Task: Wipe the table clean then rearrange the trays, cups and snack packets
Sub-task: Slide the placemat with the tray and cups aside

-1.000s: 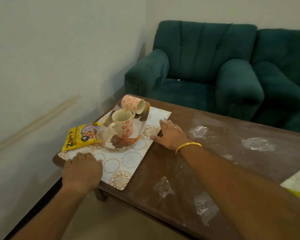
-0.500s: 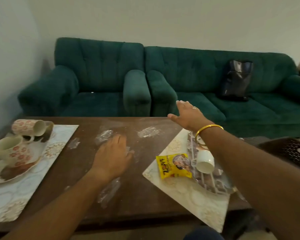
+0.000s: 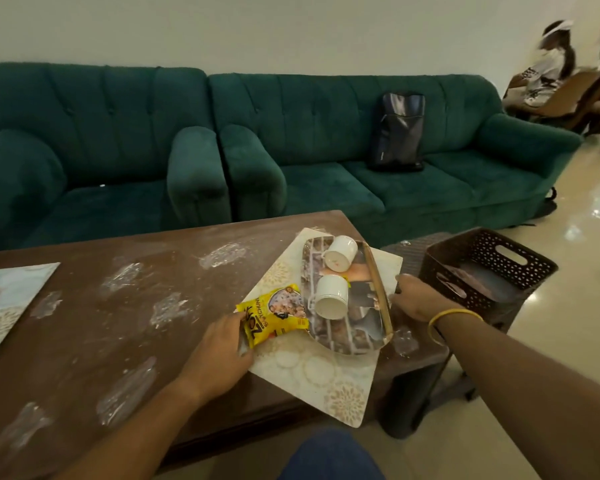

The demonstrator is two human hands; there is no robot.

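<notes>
The brown table carries many white smears across its top. At its right end lies a patterned placemat, one corner overhanging the near edge. A printed tray sits on the placemat, with its right rim at the placemat's right side. Two white cups lie on their sides on the tray: the far cup and the near cup. A yellow snack packet rests on the placemat, overlapping the tray's left edge.

The left hand lies palm down at the placemat's left edge, fingers on or closed over the packet's lower left corner; a firm grasp cannot be confirmed. The right hand, with a yellow bangle at the wrist, grips the tray's right rim.

A brown perforated basket stands beside the table's right end. A second placemat lies at the table's left.
</notes>
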